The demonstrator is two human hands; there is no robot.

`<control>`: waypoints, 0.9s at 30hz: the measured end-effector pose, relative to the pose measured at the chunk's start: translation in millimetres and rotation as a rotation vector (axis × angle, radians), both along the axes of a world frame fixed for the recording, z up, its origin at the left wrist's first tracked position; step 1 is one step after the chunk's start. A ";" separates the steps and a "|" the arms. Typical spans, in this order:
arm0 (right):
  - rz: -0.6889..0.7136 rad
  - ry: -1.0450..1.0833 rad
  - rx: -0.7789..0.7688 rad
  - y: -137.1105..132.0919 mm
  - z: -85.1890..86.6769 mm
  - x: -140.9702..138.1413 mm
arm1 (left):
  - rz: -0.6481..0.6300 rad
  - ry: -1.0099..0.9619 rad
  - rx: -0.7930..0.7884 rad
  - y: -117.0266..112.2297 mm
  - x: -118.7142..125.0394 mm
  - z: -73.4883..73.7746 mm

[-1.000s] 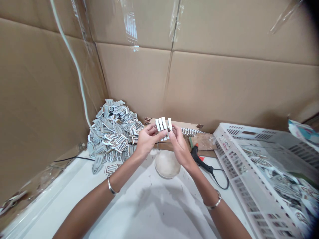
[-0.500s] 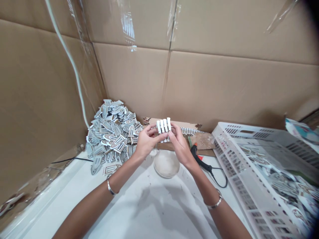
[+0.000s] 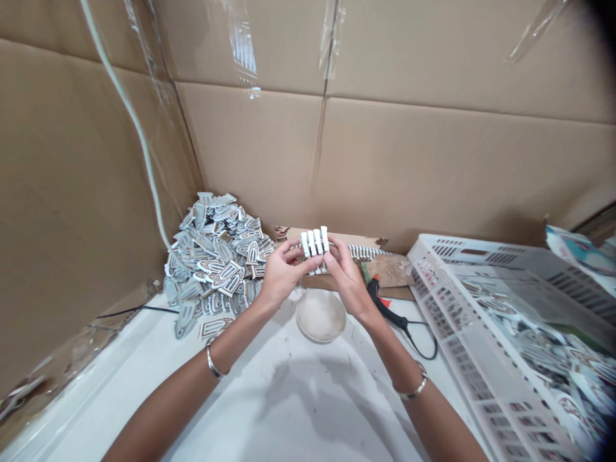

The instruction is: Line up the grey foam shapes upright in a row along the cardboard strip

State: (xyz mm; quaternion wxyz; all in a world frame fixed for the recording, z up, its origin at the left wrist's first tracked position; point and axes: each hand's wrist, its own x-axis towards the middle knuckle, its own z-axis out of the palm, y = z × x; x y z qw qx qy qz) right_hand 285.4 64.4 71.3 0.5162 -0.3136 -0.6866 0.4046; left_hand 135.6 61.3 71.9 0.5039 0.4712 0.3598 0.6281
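Between my two hands, held up over the table, is a small stack of white-edged flat pieces (image 3: 314, 242), seen edge-on with narrow gaps between them. My left hand (image 3: 283, 271) grips it from the left, the thumb along its lower side. On the other side my right hand (image 3: 347, 276) closes on the same stack with thumb and fingers. Parts of the pieces are covered by my fingers. Just below my hands sits a round whitish dish (image 3: 321, 317) on the white table (image 3: 289, 410).
A heap of flat arch-shaped pieces with cutouts (image 3: 216, 250) lies at left. A black glue gun (image 3: 385, 307) with a cable rests at right, near a wooden board (image 3: 387, 269). A white plastic crate (image 3: 457, 346) holds more pieces. Cardboard walls (image 3: 433, 173) enclose the back and left.
The view has shifted very slightly. Both hands keep the same grip on the stack, with hardly any movement.
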 end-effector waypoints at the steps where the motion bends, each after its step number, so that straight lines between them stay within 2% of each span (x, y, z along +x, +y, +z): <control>1: 0.005 0.005 -0.002 0.2 0.1 0.1 | -0.002 0.001 0.000 -0.2 -0.1 0.1; 17: 0.028 0.033 -0.026 1.9 2.0 -0.3 | 0.007 0.017 0.007 -0.9 -1.1 0.6; 20: -0.002 -0.039 0.015 2.6 1.9 1.0 | 0.016 0.022 0.000 0.0 -1.6 -0.1; 24: -0.144 -0.250 0.145 -0.2 3.8 -0.9 | 0.054 0.043 0.012 2.8 -2.8 -2.0; 27: -0.199 -0.338 0.206 -2.8 3.6 -4.4 | 0.096 0.061 0.034 4.0 -2.7 -3.4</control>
